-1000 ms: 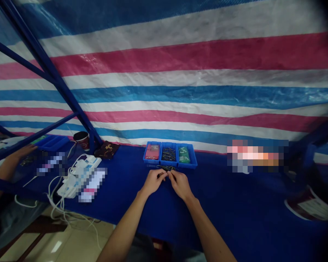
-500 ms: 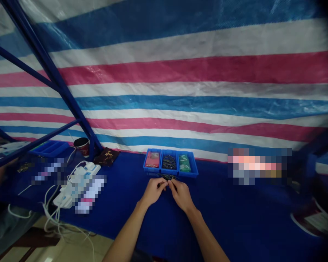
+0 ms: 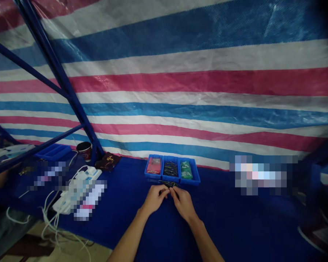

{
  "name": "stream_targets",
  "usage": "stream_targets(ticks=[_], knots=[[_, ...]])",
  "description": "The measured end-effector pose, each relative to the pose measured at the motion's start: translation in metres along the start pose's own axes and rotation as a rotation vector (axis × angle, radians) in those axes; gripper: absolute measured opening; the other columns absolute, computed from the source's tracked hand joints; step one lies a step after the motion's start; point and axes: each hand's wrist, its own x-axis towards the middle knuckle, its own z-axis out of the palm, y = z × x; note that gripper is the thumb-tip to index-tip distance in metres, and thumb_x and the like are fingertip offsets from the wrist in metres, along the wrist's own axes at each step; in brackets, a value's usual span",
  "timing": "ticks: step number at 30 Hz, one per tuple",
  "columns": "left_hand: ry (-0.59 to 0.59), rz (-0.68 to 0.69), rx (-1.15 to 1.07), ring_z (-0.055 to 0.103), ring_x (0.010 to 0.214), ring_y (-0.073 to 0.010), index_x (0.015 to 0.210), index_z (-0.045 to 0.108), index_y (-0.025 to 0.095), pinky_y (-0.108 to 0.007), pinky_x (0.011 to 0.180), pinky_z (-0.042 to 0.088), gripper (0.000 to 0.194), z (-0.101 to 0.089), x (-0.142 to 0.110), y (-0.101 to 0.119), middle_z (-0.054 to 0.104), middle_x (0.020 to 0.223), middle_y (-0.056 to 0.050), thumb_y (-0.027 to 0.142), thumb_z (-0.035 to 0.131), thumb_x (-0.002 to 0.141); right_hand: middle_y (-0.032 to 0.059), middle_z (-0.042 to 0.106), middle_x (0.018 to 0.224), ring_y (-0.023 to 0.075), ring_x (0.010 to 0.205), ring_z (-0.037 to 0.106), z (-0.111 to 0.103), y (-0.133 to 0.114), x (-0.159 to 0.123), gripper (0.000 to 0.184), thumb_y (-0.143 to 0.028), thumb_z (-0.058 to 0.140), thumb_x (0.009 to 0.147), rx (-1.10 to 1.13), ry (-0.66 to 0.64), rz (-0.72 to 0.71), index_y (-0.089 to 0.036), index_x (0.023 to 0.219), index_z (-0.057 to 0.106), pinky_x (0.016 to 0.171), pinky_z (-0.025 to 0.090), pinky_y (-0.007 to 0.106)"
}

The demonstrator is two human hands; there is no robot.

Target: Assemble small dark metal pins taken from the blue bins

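Three blue plastic bins (image 3: 171, 171) side by side — red packets (image 3: 153, 165) in the left one, thin dark metal pieces (image 3: 171, 169) heaped in the middle one, green packets (image 3: 186, 170) in the right one. Just in front of the bins, a small bunch of the same pieces (image 3: 167, 183). Blue cloth (image 3: 235, 225) over the table, a white power strip (image 3: 79, 189) and a paper cup (image 3: 84, 151) off to the left, a striped tarpaulin (image 3: 180, 87) behind. Left hand (image 3: 155, 199) and right hand (image 3: 182, 203) close together, forearms angled inward — fingertips (image 3: 166, 192) narrow, pinched on the bunch.

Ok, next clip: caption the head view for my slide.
Left hand and right hand pinch small dark metal pieces before three blue bins on a blue-covered table.
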Motion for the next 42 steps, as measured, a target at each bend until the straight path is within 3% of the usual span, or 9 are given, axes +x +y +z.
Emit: stream_targets(ticks=[8,15,21,29,38,40,42], knots=[[0.043,-0.004,-0.046,0.057,0.06,-0.0118,0.08,0.068,0.015,-0.02,0.063,0.04,0.028,-0.0004,0.0001,-0.0004,0.065,0.066,0.0,0.032,0.053,0.097,0.0019,0.065,0.082,0.0182,0.074,0.062,-0.0051,-0.0035,0.0012,0.023,-0.032,0.045,0.102,0.129,0.018,-0.047,-0.023,0.089,0.062,0.069,0.043,0.027],[0.025,-0.001,-0.009,0.057,0.06,-0.0118,0.08,0.068,0.015,-0.02,0.062,0.039,0.03,-0.0009,0.0,0.0003,0.066,0.067,0.0,0.033,0.051,0.098,0.0035,0.068,0.089,0.0193,0.081,0.066,-0.0052,-0.0048,0.0023,0.02,-0.026,0.048,0.099,0.138,0.065,-0.08,-0.024,0.094,0.066,0.075,0.049,0.028],[-0.043,-0.007,0.047,0.058,0.062,-0.0126,0.08,0.07,0.015,-0.021,0.061,0.037,0.032,-0.0003,0.0005,0.001,0.069,0.071,-0.001,0.037,0.053,0.098,0.003,0.068,0.085,0.0187,0.079,0.066,-0.0044,-0.0012,0.002,0.021,-0.025,0.047,0.099,0.118,0.078,-0.066,-0.023,0.088,0.064,0.073,0.048,0.027],[-0.027,0.054,0.064,0.058,0.064,-0.0138,0.074,0.069,0.015,-0.022,0.063,0.038,0.035,-0.0017,-0.0019,0.0033,0.068,0.071,-0.002,0.034,0.052,0.098,0.0017,0.066,0.074,0.0185,0.069,0.064,-0.0003,-0.0003,-0.0011,0.028,-0.03,0.036,0.103,-0.004,0.003,-0.02,-0.023,0.086,0.056,0.066,0.041,0.026],[-0.016,0.054,0.046,0.056,0.061,-0.0118,0.076,0.067,0.015,-0.021,0.061,0.036,0.031,0.0006,-0.0012,0.0022,0.066,0.068,0.0,0.03,0.052,0.098,0.0043,0.068,0.064,0.0181,0.059,0.066,0.0023,0.0012,-0.0002,0.047,-0.04,0.034,0.106,-0.22,0.028,0.012,-0.021,0.072,0.061,0.057,0.031,0.027],[-0.005,0.046,0.048,0.055,0.06,-0.0116,0.075,0.066,0.015,-0.021,0.061,0.036,0.033,0.0002,-0.001,0.0017,0.065,0.066,0.0,0.032,0.051,0.099,0.0037,0.069,0.067,0.0184,0.062,0.067,0.0002,-0.0002,-0.0002,0.043,-0.041,0.036,0.106,-0.154,0.022,0.017,-0.022,0.077,0.062,0.058,0.034,0.026],[0.017,0.032,0.044,0.055,0.06,-0.0121,0.074,0.064,0.015,-0.021,0.06,0.037,0.035,-0.0003,-0.0011,0.0012,0.063,0.066,0.0,0.035,0.05,0.099,0.0036,0.072,0.078,0.019,0.071,0.069,-0.0017,-0.0016,-0.0001,0.03,-0.038,0.041,0.104,-0.045,0.017,-0.001,-0.022,0.094,0.065,0.064,0.041,0.025]])
